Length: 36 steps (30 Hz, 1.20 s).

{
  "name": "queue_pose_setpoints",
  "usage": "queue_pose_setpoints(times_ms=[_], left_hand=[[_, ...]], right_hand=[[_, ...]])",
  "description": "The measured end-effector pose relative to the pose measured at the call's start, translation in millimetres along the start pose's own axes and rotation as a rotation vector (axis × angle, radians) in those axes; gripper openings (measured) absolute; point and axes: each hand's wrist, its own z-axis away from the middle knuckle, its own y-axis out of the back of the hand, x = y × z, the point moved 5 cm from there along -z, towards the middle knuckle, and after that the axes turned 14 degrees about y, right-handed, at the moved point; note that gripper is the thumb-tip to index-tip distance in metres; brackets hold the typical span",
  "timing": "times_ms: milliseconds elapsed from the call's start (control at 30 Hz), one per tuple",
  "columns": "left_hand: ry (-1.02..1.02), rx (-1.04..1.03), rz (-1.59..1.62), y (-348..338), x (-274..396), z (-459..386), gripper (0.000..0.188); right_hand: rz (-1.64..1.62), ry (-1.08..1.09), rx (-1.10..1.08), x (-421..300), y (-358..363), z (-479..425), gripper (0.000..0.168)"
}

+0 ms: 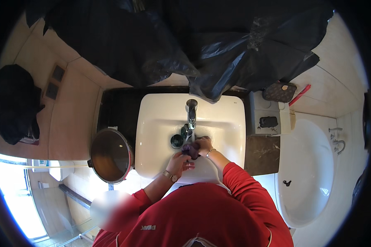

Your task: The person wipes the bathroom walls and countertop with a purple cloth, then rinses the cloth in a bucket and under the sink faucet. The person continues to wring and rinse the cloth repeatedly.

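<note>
Below the chrome faucet [191, 112], in the white washbasin [154, 148], my two hands hold a dark purple wet cloth item [190, 150]. My right hand [205, 145] grips its right side and upper part. At its lower left, my left hand [178, 162] pinches the edge between thumb and fingers. Water appears to run from the faucet just above the cloth. A round dark drain stopper or lid [176, 140] lies in the basin to the left of the cloth, with another dark object [184, 131] beside it under the faucet.
A deep round pot or bucket [109, 156] stands left of the basin. On the dark counter [262, 152] at right is a grey box [258, 105] with a small black item [268, 122] and a brown patterned pouch [279, 92]. Black plastic sheeting [173, 46] hangs ahead; a bathtub [306, 166] lies right.
</note>
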Motion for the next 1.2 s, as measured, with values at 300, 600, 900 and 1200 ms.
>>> queue_pose_setpoints(times_ms=[300,600,900,1200], left_hand=[[0.067,-0.015,-0.092,3.5,-18.9,1.7,0.028],[-1.196,0.386,-0.714,-65.4,85.9,34.3,0.028],[-1.285,0.463,-1.333,-91.8,85.3,24.9,0.065],[-0.284,-0.017,-0.517,-16.6,-13.6,-17.3,0.044]], right_hand=[[-0.489,-0.403,0.295,4.9,21.9,-12.1,0.031],[-0.744,-0.474,0.201,12.4,15.9,4.0,0.055],[-0.497,-0.637,0.245,33.6,-14.0,17.3,0.042],[-0.934,-0.285,0.642,-10.7,58.9,1.4,0.04]])
